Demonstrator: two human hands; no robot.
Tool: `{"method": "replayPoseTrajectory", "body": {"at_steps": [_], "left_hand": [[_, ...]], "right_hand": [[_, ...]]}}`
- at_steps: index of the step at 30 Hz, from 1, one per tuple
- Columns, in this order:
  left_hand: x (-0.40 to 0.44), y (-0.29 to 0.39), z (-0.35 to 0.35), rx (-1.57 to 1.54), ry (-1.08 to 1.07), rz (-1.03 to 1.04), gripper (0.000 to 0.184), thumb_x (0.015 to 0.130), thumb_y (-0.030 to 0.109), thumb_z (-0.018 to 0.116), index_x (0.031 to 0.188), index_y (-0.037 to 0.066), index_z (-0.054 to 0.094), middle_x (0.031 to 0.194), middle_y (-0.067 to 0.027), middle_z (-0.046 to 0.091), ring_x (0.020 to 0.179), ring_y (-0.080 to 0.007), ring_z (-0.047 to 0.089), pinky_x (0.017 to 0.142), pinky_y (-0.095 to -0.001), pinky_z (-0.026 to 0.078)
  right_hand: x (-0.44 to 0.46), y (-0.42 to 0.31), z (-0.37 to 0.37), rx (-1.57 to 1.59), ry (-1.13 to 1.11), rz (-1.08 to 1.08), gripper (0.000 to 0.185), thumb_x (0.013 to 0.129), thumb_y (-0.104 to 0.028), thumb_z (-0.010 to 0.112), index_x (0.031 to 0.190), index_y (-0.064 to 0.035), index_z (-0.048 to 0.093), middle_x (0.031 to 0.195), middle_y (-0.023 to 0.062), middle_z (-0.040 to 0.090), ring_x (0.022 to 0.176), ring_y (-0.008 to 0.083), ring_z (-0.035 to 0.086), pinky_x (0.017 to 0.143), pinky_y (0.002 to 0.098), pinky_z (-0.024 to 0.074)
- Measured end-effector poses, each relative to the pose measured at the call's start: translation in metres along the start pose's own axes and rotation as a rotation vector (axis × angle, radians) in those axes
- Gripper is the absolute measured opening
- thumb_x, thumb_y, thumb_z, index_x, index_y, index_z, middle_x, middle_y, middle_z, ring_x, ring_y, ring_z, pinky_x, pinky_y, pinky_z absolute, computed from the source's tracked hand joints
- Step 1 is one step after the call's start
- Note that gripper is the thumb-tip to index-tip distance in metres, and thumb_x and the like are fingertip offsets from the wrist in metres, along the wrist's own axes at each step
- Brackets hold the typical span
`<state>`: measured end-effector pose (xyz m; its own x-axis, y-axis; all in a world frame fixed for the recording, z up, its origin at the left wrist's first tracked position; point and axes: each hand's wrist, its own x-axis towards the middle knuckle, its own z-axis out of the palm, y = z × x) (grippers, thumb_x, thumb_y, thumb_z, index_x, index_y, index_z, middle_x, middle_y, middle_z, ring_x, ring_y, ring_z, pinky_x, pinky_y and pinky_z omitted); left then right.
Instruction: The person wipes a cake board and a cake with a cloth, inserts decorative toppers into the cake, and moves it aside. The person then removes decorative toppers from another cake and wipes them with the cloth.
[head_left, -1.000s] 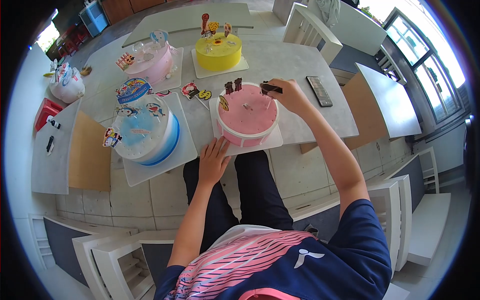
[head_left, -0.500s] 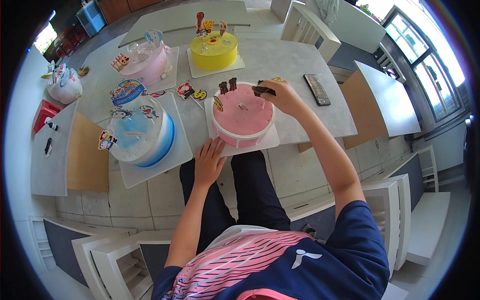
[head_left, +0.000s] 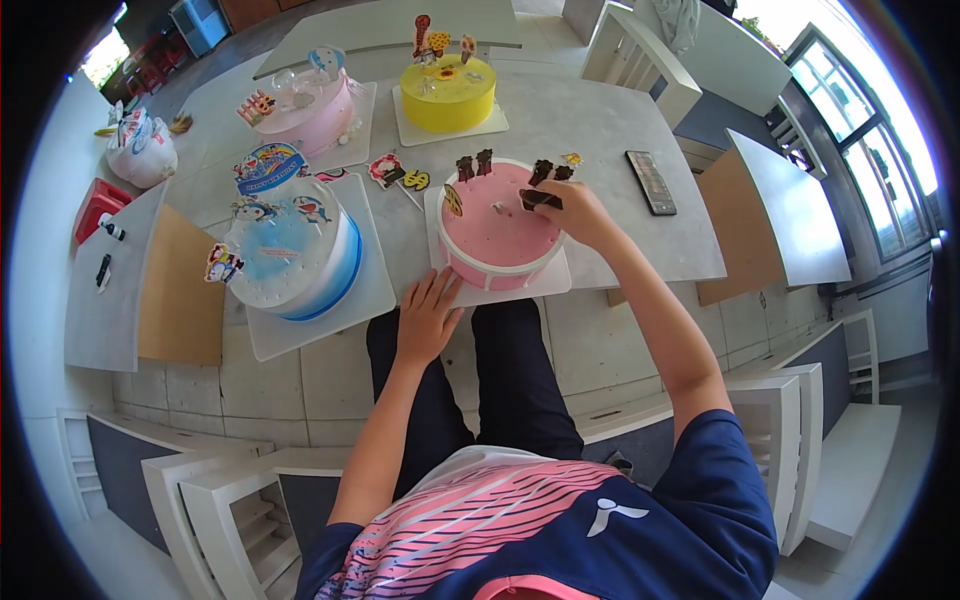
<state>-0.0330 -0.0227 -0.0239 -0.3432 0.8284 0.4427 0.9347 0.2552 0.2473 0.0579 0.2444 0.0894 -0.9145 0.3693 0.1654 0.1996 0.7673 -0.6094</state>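
A round pink cake point(head_left: 498, 232) with a white bottom border stands on a white cake board point(head_left: 555, 281) before me. My right hand point(head_left: 582, 215) is over the cake's right side, its fingers closed on a dark brown cake topper point(head_left: 541, 200). Just behind it, more dark toppers point(head_left: 550, 172) stand at the back right rim. Another dark pair point(head_left: 474, 165) rises at the back left, and a gold topper point(head_left: 454, 202) leans at the left edge. My left hand point(head_left: 430, 315) lies with fingers spread at the board's front left, by the cake's base.
Left of it stands a blue-and-white cake point(head_left: 290, 250) with cartoon toppers. Further back are a light pink cake point(head_left: 310, 115) and a yellow cake point(head_left: 448, 95). Loose picture toppers point(head_left: 386, 172) lie between the cakes. A phone point(head_left: 651, 183) is on the table point(head_left: 590, 115) at right.
My right hand has come nearer to me over the cake with the dark topper, so the toppers behind it now show. The view has shifted slightly; my left hand stays by the board.
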Motion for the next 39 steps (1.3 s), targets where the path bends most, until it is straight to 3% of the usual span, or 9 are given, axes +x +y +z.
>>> {"method": "replayPoseTrajectory", "body": {"at_steps": [6, 9, 13, 15, 18, 27, 32, 34, 39], "left_hand": [[0.0, 0.001, -0.002, 0.003, -0.003, -0.012, 0.043, 0.082, 0.027, 0.049, 0.122, 0.014, 0.043, 0.127, -0.0056, 0.041, 0.116, -0.0253, 0.038, 0.095, -0.0412, 0.027], [0.0, 0.0, -0.002, -0.014, -0.003, -0.019, 0.044, 0.081, 0.026, 0.051, 0.123, 0.014, 0.043, 0.126, -0.0056, 0.041, 0.115, -0.025, 0.038, 0.095, -0.0409, 0.027], [-0.001, -0.001, -0.001, -0.008, 0.014, -0.03, 0.045, 0.08, 0.026, 0.052, 0.123, 0.014, 0.042, 0.127, -0.0051, 0.041, 0.115, -0.0247, 0.038, 0.095, -0.0407, 0.027], [-0.001, -0.001, -0.002, -0.053, -0.023, -0.032, 0.048, 0.079, 0.025, 0.053, 0.124, 0.014, 0.041, 0.129, -0.0056, 0.039, 0.117, -0.026, 0.036, 0.095, -0.0417, 0.026], [-0.001, -0.002, -0.003, -0.068, -0.007, -0.034, 0.047, 0.077, 0.025, 0.054, 0.122, 0.014, 0.044, 0.127, -0.0051, 0.041, 0.117, -0.0261, 0.037, 0.095, -0.0415, 0.027], [0.044, -0.008, -0.038, -0.664, 0.365, -0.407, 0.033, 0.08, 0.021, 0.054, 0.107, 0.002, 0.052, 0.105, -0.0123, 0.054, 0.101, -0.0281, 0.049, 0.087, -0.0352, 0.037], [0.116, -0.017, -0.074, -0.414, 0.423, -0.117, 0.034, 0.073, 0.011, 0.061, 0.105, 0.003, 0.053, 0.108, -0.0119, 0.053, 0.106, -0.0276, 0.047, 0.091, -0.0352, 0.035], [0.129, -0.027, -0.075, -0.359, 0.129, 0.047, 0.039, 0.07, 0.012, 0.064, 0.107, 0.007, 0.053, 0.111, -0.0111, 0.052, 0.109, -0.0279, 0.044, 0.093, -0.0357, 0.033], [0.14, -0.031, -0.071, -0.407, -0.029, -0.022, 0.019, 0.072, 0.013, 0.062, 0.087, 0.002, 0.058, 0.08, -0.0099, 0.056, 0.076, -0.0252, 0.054, 0.071, -0.0327, 0.041]], "right_hand": [[-0.01, 0.029, -0.006, 0.305, 0.454, 0.022, 0.015, 0.08, -0.009, 0.056, 0.093, -0.0038, 0.059, 0.083, 0.0055, 0.063, 0.076, 0.0114, 0.058, 0.063, 0.0246, 0.0438], [0.002, 0.079, -0.022, 0.122, 0.768, 0.124, 0.019, 0.078, -0.014, 0.057, 0.093, -0.0025, 0.057, 0.087, 0.0098, 0.062, 0.082, 0.0178, 0.059, 0.069, 0.0285, 0.0443], [0.026, 0.171, -0.037, -0.342, 0.756, 0.245, 0.033, 0.075, -0.023, 0.059, 0.102, -0.0051, 0.055, 0.102, 0.0125, 0.058, 0.095, 0.0235, 0.055, 0.079, 0.0358, 0.0419], [0.028, 0.177, -0.042, -0.487, 0.503, 0.722, 0.045, 0.073, -0.03, 0.06, 0.111, -0.0086, 0.051, 0.115, 0.0149, 0.05, 0.108, 0.0283, 0.046, 0.089, 0.0427, 0.0355], [0.039, 0.175, -0.037, -0.508, 0.395, 0.908, 0.049, 0.073, -0.031, 0.059, 0.117, -0.0114, 0.047, 0.118, 0.0154, 0.048, 0.112, 0.0302, 0.042, 0.094, 0.0445, 0.0303], [0.043, 0.16, 0.047, -0.346, 0.439, 0.036, 0.049, 0.07, -0.022, 0.062, 0.112, -0.0038, 0.047, 0.112, 0.0157, 0.049, 0.11, 0.0318, 0.041, 0.095, 0.0392, 0.0287], [0.024, 0.133, 0.061, -0.462, 0.423, 0.024, 0.035, 0.074, -0.017, 0.056, 0.105, -0.0012, 0.05, 0.112, 0.0151, 0.05, 0.106, 0.0312, 0.044, 0.091, 0.0393, 0.0349], [0.018, 0.13, 0.063, -0.393, 0.444, 0.034, 0.032, 0.075, -0.017, 0.055, 0.102, -0.0009, 0.052, 0.11, 0.0152, 0.052, 0.105, 0.0312, 0.046, 0.09, 0.0389, 0.036], [0.023, 0.121, 0.059, -0.364, 0.495, 0.058, 0.025, 0.076, -0.018, 0.051, 0.094, -0.0019, 0.055, 0.106, 0.0127, 0.055, 0.103, 0.0296, 0.048, 0.089, 0.0378, 0.0367]]}}
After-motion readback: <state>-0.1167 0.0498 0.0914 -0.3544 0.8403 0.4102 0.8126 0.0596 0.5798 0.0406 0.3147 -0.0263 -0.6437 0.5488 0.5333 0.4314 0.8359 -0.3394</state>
